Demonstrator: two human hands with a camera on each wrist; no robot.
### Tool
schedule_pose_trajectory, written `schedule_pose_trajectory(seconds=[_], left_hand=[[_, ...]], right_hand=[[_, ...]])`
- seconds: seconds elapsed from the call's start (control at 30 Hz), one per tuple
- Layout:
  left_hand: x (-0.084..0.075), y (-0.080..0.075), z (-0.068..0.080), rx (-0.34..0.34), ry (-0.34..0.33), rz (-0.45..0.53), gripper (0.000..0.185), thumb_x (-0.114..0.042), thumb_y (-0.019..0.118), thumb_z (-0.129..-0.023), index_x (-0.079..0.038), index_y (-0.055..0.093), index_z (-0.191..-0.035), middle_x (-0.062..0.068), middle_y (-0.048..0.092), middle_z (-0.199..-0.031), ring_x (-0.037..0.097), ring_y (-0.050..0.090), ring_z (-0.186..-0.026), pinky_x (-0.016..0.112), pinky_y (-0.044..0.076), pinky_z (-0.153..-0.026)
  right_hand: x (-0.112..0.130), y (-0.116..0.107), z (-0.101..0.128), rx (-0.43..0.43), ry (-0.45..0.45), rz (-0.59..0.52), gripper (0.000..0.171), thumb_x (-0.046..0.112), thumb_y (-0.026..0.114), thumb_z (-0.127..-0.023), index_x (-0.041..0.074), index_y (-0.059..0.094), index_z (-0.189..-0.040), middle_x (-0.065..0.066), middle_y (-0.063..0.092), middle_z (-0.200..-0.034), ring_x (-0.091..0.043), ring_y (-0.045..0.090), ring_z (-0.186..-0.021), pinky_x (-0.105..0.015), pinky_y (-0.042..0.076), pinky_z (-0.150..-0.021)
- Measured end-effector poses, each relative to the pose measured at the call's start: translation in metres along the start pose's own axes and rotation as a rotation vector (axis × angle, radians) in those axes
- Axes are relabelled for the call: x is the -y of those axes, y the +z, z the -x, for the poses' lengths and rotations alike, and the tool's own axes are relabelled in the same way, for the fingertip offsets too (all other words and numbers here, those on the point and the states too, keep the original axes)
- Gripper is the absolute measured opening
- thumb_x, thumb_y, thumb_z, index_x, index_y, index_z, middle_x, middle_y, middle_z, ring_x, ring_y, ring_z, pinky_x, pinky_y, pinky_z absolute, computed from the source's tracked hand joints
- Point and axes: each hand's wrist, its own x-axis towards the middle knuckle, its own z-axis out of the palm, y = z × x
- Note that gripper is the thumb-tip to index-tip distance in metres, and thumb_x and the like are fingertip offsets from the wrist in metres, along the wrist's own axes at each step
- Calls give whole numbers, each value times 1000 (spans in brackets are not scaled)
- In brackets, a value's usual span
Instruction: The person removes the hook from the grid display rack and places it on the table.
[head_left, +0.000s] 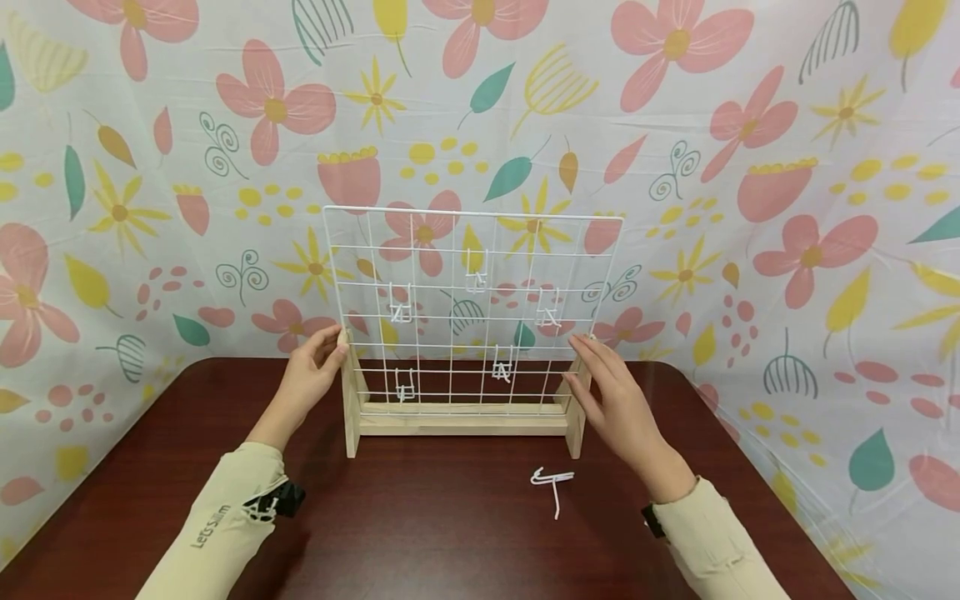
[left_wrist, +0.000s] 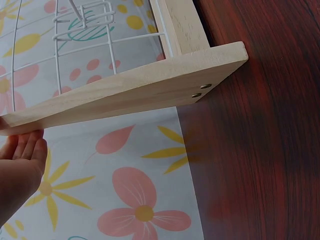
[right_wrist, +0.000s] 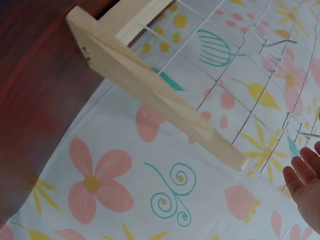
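A white wire grid rack (head_left: 472,214) stands upright in a pale wooden stand (head_left: 463,427) on the table. Several white wire hooks hang on the grid, one near the upper middle (head_left: 476,280). My left hand (head_left: 309,377) pinches the top of the left wooden upright (left_wrist: 125,89), thumb in front and fingers behind. Beside the right upright (right_wrist: 160,97) is my right hand (head_left: 621,408), its fingers extended and apart from the wood in the right wrist view. One loose white hook (head_left: 553,478) lies on the table before the stand's right side.
The dark reddish-brown table (head_left: 420,533) extends around the stand. Close behind its back edge hangs a floral-patterned cloth (head_left: 285,208), which also drops down at both sides.
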Motion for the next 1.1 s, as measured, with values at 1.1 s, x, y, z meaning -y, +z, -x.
schedule_pose_trajectory(seconds=[1.1], left_hand=[[3,0,-3,16,-31,-7,50,-16,50,-101,5,36,-144,27,49,-135,34,48,-125,12,43,-91]], right_hand=[[0,30,-40,-229,69,-16,42,-10,67,-84,-2,63,-124,-16,63,-124,-30,59,-115,-44,49,-93]])
